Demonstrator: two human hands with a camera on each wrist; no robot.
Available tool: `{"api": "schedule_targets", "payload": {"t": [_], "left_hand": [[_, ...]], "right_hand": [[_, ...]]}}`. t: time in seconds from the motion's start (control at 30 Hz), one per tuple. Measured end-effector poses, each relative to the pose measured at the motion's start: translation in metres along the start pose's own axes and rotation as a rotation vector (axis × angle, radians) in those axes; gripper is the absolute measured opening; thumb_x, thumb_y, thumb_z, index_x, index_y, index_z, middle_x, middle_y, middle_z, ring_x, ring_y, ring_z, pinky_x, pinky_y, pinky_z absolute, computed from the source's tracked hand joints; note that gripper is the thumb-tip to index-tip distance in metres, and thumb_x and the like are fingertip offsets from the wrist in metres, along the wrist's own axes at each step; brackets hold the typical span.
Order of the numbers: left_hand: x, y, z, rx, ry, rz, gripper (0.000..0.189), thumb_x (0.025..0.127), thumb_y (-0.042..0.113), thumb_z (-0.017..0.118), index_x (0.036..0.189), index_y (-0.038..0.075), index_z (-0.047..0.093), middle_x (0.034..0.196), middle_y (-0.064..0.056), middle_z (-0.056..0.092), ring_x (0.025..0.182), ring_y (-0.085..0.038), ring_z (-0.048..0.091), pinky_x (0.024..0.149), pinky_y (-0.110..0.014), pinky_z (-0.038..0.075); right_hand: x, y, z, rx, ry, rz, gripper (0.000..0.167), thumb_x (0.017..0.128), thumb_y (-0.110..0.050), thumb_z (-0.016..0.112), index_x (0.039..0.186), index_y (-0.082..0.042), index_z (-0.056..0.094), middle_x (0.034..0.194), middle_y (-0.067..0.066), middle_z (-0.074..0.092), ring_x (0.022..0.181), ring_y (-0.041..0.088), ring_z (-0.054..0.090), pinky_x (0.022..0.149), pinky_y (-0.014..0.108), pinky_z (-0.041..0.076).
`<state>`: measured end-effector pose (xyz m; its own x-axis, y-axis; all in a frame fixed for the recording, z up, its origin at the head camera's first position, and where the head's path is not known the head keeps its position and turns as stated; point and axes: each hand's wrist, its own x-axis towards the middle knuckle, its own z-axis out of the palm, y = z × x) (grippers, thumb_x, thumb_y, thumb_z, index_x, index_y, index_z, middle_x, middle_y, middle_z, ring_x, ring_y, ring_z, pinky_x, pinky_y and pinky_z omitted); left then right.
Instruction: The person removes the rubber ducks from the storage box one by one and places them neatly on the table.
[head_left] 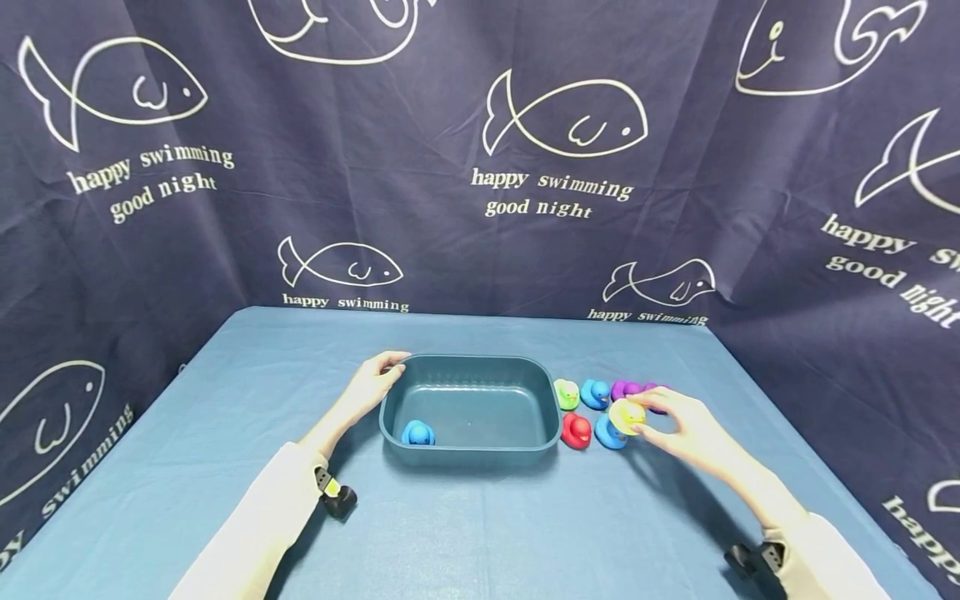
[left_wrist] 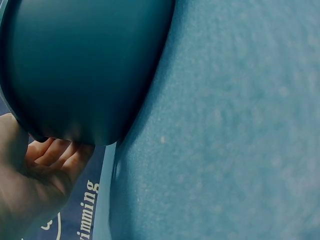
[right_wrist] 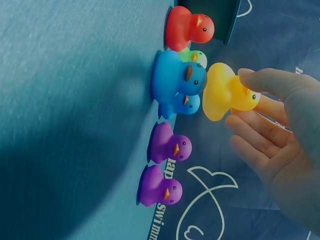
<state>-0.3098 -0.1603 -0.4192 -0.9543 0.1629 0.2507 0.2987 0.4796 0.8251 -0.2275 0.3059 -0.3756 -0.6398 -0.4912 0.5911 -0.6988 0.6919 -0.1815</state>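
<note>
A yellow rubber duck [right_wrist: 220, 92] is pinched between the thumb and fingers of my right hand [head_left: 686, 425], held up off the table. In the head view it overlaps a blue rubber duck [head_left: 611, 433] standing on the cloth. My left hand [head_left: 369, 385] grips the far left corner of a dark teal plastic basin [head_left: 468, 457]; the left wrist view has its fingers [left_wrist: 55, 152] against the basin's end wall. Inside the basin, at the near left corner, sits another blue duck [head_left: 417, 433].
Right of the basin stand a red duck [head_left: 577, 431], a light green duck [head_left: 567, 394], a second blue duck [head_left: 596, 393] and two purple ducks [right_wrist: 170, 143]. Blue cloth [head_left: 480, 533] covers the table. A dark printed curtain [head_left: 450, 217] hangs behind it.
</note>
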Motion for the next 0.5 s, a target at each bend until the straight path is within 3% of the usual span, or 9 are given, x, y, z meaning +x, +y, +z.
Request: {"api": "schedule_targets", "payload": {"t": [0.5], "left_hand": [[-0.0001, 0.0005, 0.0003, -0.003, 0.002, 0.006, 0.031, 0.095, 0.008, 0.051, 0.124, -0.002, 0.057, 0.118, -0.021, 0.062, 0.103, -0.028, 0.058, 0.085, -0.034, 0.045]], "right_hand": [[-0.0085, 0.0069, -0.0084, -0.029, 0.020, 0.007, 0.046, 0.058, -0.001, 0.082, 0.102, -0.004, 0.069, 0.093, 0.003, 0.067, 0.083, 0.013, 0.059, 0.085, 0.005, 0.034]]}}
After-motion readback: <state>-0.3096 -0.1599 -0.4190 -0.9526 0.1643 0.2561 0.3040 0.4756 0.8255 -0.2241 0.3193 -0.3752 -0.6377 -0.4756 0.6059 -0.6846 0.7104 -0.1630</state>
